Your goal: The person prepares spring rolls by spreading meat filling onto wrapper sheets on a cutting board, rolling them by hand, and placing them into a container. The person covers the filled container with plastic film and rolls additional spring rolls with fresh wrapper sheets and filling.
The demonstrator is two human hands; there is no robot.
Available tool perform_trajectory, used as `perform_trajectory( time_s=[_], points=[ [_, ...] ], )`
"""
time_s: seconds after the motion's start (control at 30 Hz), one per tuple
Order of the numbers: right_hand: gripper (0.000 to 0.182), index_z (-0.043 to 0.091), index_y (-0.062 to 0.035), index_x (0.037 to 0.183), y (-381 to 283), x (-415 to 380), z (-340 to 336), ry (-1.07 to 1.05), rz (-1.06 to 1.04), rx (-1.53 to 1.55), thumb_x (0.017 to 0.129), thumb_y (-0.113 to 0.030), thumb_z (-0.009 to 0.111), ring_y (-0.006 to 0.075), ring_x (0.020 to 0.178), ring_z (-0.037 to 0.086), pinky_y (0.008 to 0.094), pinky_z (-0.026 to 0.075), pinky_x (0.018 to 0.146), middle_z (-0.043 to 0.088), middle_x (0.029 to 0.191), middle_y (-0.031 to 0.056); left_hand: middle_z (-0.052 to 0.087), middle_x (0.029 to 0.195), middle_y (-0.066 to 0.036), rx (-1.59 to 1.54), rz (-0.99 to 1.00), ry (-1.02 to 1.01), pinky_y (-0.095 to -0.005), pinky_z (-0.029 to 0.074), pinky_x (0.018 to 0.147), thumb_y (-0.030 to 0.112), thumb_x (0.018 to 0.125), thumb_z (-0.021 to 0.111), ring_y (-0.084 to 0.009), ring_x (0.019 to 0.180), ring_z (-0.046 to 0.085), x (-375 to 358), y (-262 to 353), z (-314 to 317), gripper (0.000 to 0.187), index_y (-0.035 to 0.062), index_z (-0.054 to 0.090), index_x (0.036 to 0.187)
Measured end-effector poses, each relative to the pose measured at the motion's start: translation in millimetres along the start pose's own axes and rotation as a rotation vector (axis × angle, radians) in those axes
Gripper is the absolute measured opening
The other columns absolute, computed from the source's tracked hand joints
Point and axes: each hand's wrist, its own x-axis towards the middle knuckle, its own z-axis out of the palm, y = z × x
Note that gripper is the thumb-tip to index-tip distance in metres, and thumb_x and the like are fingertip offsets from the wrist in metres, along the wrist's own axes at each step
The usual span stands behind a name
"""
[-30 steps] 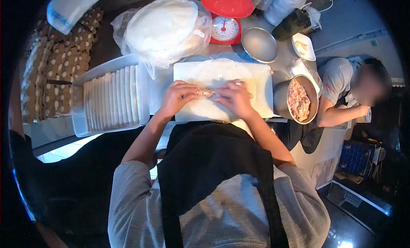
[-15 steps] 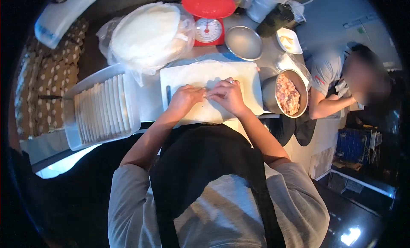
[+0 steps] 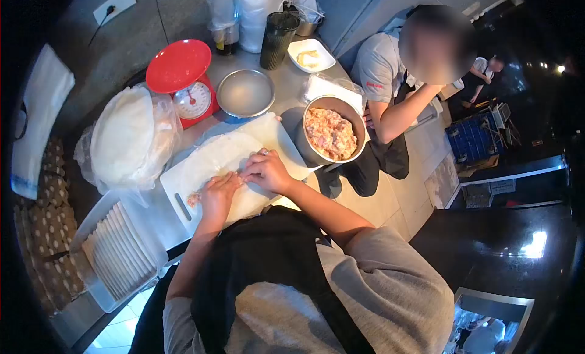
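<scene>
A thin, round white wrapper sheet (image 3: pixel 222 152) lies on a white cutting board (image 3: pixel 283 144) in front of me. My left hand (image 3: pixel 220 192) is closed, fingers bent down over the wrapper. A bit of pink meat filling (image 3: pixel 194 199) shows just beyond its outer side. Close beside it, my right hand (image 3: pixel 267 171), with a ring on one finger, pinches down at the same line; the fingertips of both hands nearly meet. Most of what lies beneath the fingers is hidden. Right of the board stands a metal pot (image 3: pixel 301 141) holding chunky minced meat mix (image 3: pixel 331 133).
Left are a bagged wrapper stack (image 3: pixel 122 138), a plastic tub (image 3: pixel 159 256) of rolls and egg trays (image 3: pixel 52 232). Behind the board stand a red scale (image 3: pixel 194 101), metal bowl (image 3: pixel 246 93), dark tumbler (image 3: pixel 280 40) and white dish (image 3: pixel 312 55). A co-worker (image 3: pixel 390 67) sits at right.
My view has turned, so the board now appears tilted and further left. Both hands stay together at the wrapper. Pink filling now shows beside my left hand. The co-worker's raised arm appears nearer the middle.
</scene>
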Motion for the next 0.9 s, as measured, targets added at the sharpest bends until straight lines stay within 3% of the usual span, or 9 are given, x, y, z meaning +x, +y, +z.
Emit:
perform_trajectory(
  time_s=[0.33,0.53,0.63,0.7,0.8,0.9],
  points=[
    [0.018,0.074,-0.0193,0.082,23,-14,-16,0.016,0.072,0.016,0.065,-0.019,0.079,0.0212,0.086,0.056,0.0363,0.037,0.079,0.065,0.084,-0.0031,0.069,0.103,-0.011,-0.068,-0.018,-0.011,-0.0340,0.048,0.083,0.011,0.068,0.075,-0.0243,0.090,0.063,27,23,19,0.040,0.0018,0.067,0.105],
    [0.021,0.073,-0.0131,0.086,35,-22,-24,0.055,0.081,0.053,0.066,-0.016,0.078,0.0262,0.085,0.058,0.0374,0.042,0.082,0.065,0.085,0.0036,0.065,0.092,-0.004,0.010,0.005,-0.008,-0.0348,0.047,0.078,0.017,0.071,0.073,-0.0221,0.087,0.059,41,33,35,0.037,0.0062,0.067,0.105],
    [0.021,0.072,-0.0115,0.086,45,-25,-26,0.041,0.036,-0.004,0.066,-0.017,0.078,0.0265,0.086,0.058,0.0373,0.044,0.082,0.065,0.085,0.0050,0.062,0.086,-0.006,0.020,0.002,-0.053,-0.0372,0.046,0.077,0.018,0.073,0.072,-0.0238,0.083,0.058,45,38,36,0.035,0.0049,0.067,0.106],
    [0.027,0.073,-0.0115,0.090,48,-26,-25,0.037,0.026,-0.006,0.065,-0.021,0.080,0.0266,0.087,0.059,0.0369,0.044,0.082,0.065,0.087,0.0056,0.064,0.097,-0.009,0.038,-0.022,-0.138,-0.0392,0.046,0.082,0.021,0.075,0.072,-0.0260,0.092,0.058,43,38,22,0.039,0.0074,0.066,0.111],
    [0.038,0.073,-0.0138,0.097,27,-19,-41,-0.029,0.017,-0.060,0.062,-0.027,0.081,0.0259,0.088,0.058,0.0370,0.044,0.081,0.064,0.091,0.0048,0.063,0.110,-0.011,0.054,-0.065,-0.010,-0.0401,0.045,0.087,0.023,0.074,0.073,-0.0293,0.100,0.057,23,29,-12,0.045,0.0087,0.064,0.117],
    [0.040,0.073,-0.0166,0.100,6,-5,-38,-0.069,0.004,-0.171,0.063,-0.030,0.081,0.0236,0.088,0.056,0.0381,0.040,0.077,0.063,0.091,0.0018,0.062,0.117,-0.012,-0.039,-0.257,-0.015,-0.0397,0.045,0.090,0.021,0.073,0.075,-0.0319,0.107,0.055,-13,-3,-62,0.050,0.0075,0.063,0.119]
  ],
)
